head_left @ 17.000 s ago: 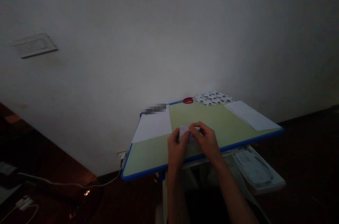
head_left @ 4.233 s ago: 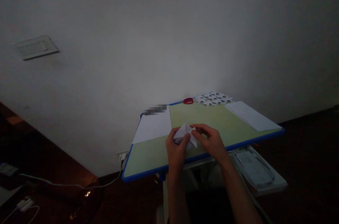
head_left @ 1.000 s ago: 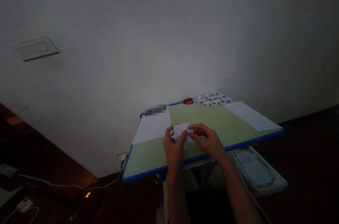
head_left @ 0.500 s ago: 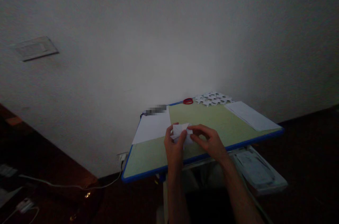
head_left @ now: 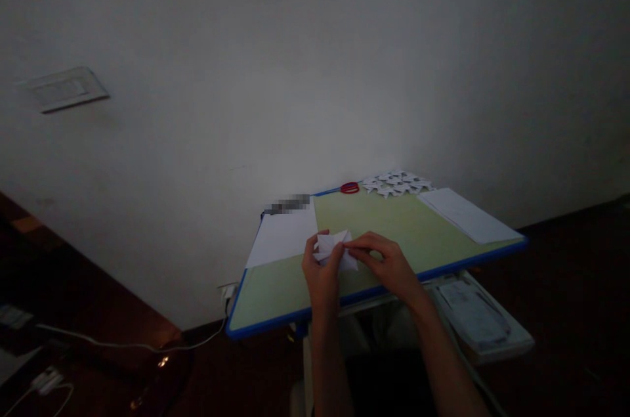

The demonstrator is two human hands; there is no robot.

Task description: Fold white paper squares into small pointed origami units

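A small folded white paper (head_left: 333, 241) with creases and pointed corners is held just above the near part of the green tabletop (head_left: 374, 223). My left hand (head_left: 322, 272) grips it from the left, thumb across its front and fingers behind. From the right, my right hand (head_left: 386, 263) pinches at the paper's right side, thumb and forefinger close together near my left thumb tip. The fingers hide part of the folds.
White sheets (head_left: 283, 233) lie on the table's left, and a stack of paper (head_left: 470, 217) on its right. Red-handled scissors (head_left: 350, 188) and several folded white paper pieces (head_left: 396, 183) sit along the back by the wall. An open drawer (head_left: 477, 318) juts out below right.
My right thumb and forefinger have come together on the paper's right side. The paper and my left hand have shifted slightly left.
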